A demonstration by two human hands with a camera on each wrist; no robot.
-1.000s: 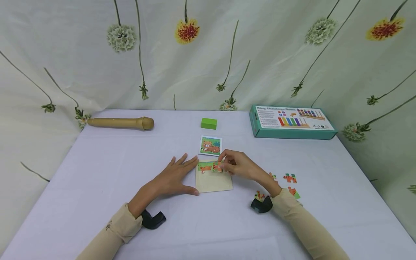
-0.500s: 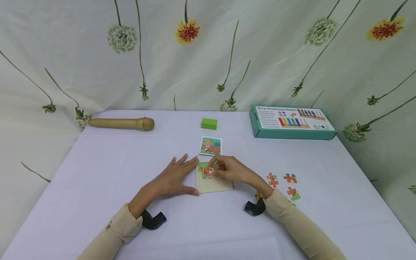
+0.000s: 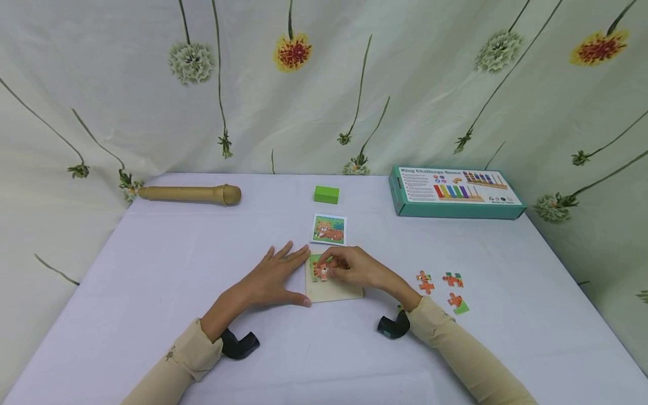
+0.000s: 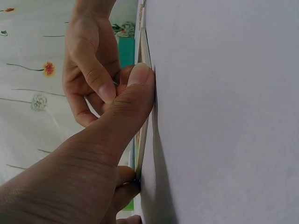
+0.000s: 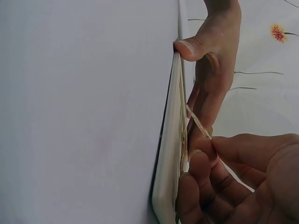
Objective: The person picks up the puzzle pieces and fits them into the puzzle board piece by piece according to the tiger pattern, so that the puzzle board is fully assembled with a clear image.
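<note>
A flat pale wooden puzzle board (image 3: 331, 292) lies mid-table, with printed pieces along its far edge. My right hand (image 3: 358, 267) pinches an orange tiger puzzle piece (image 3: 320, 273) over the board's left part. Seen from the right wrist, that puzzle piece (image 5: 199, 122) is tilted, one edge at or near the board and the other between thumb and fingertips. My left hand (image 3: 268, 278) lies spread at the board's left side, fingertips and thumb at its edge. In the left wrist view, the left thumb (image 4: 133, 95) rests against the board's rim.
A tiger picture card (image 3: 329, 229) lies just beyond the board, with a green block (image 3: 326, 194) behind. Loose puzzle pieces (image 3: 458, 302) lie at right, one mostly hidden by the right wrist's black mount (image 3: 394, 325). A teal game box (image 3: 458, 209) and tan baton-like stick (image 3: 189, 194) lie at the back.
My right hand has moved left and slightly nearer me over the board, carrying the tiger piece from the top middle to the left part. The left hand has stayed put.
</note>
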